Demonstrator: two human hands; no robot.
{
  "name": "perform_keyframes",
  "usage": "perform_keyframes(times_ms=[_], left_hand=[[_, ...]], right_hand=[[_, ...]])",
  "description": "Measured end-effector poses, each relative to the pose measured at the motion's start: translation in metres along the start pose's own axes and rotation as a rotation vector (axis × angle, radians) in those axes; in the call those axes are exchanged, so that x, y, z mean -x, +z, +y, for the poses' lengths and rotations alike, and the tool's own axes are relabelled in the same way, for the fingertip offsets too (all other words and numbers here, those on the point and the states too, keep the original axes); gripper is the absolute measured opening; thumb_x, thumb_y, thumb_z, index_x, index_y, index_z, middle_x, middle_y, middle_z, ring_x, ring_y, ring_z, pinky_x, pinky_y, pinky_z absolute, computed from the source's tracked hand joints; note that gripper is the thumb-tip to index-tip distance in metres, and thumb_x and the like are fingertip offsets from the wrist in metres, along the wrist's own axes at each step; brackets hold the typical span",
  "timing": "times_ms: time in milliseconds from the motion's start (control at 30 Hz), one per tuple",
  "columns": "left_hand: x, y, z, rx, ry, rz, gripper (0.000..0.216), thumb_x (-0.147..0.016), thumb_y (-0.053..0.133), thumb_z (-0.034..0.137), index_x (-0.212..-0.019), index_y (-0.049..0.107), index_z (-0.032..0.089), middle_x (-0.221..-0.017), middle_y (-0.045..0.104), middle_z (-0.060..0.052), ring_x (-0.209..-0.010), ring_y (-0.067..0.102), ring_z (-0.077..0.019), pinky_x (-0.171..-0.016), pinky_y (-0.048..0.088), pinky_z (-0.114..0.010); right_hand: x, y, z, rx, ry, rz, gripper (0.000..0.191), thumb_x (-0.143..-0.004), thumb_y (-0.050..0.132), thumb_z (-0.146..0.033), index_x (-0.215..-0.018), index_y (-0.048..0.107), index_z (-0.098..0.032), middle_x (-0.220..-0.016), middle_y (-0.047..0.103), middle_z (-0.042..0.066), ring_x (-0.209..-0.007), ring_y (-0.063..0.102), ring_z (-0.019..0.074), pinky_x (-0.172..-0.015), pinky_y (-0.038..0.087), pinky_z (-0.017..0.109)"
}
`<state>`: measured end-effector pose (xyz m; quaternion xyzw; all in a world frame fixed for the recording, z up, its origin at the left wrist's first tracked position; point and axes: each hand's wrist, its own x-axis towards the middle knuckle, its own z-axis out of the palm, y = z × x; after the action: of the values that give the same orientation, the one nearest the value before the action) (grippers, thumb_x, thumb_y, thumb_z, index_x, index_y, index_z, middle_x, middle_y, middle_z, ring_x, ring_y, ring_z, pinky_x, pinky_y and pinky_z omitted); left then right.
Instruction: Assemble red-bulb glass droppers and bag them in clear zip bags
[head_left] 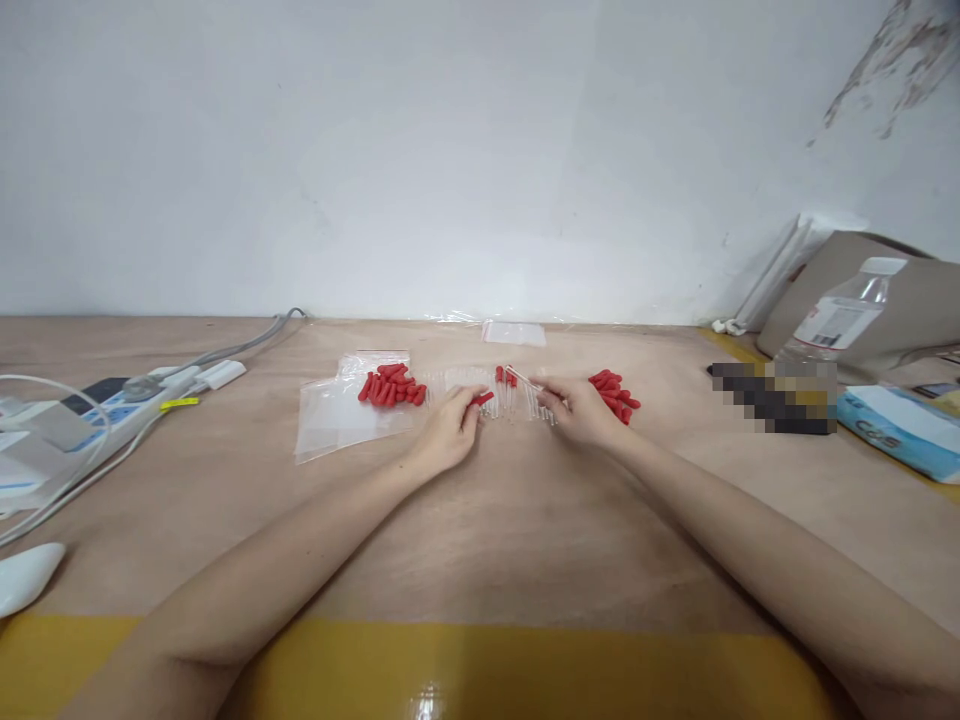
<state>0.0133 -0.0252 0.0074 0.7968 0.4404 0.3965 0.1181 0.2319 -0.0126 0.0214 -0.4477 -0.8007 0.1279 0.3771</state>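
My left hand is closed with a small red rubber dropper bulb pinched at its fingertips. My right hand pinches a thin clear glass tube, which points up and left toward the middle. Between the hands lie a few clear tubes with red bulbs at their far ends. More bare clear tubes lie in a row, partly hidden behind my left hand. One pile of red bulbs rests on clear plastic bags at the left. Another pile is beside my right hand.
A power strip with cables stands at the left, near a white rounded object. A water bottle, a blue tissue pack and a blurred-out dark object are on the right. The wall is behind.
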Motion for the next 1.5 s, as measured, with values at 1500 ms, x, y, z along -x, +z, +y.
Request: perform_keyframes(times_ms=[1500], left_hand=[[0.007, -0.002, -0.005, -0.163, 0.321, -0.262, 0.028, -0.090, 0.038, 0.031, -0.086, 0.061, 0.016, -0.074, 0.055, -0.004, -0.070, 0.052, -0.0145, -0.066, 0.041, -0.024]], right_hand=[[0.028, 0.017, -0.003, 0.447, -0.377, -0.010, 0.028, -0.089, 0.040, -0.032, -0.084, 0.066, -0.021, -0.073, 0.065, 0.002, -0.059, 0.048, 0.0116, -0.068, 0.021, 0.032]])
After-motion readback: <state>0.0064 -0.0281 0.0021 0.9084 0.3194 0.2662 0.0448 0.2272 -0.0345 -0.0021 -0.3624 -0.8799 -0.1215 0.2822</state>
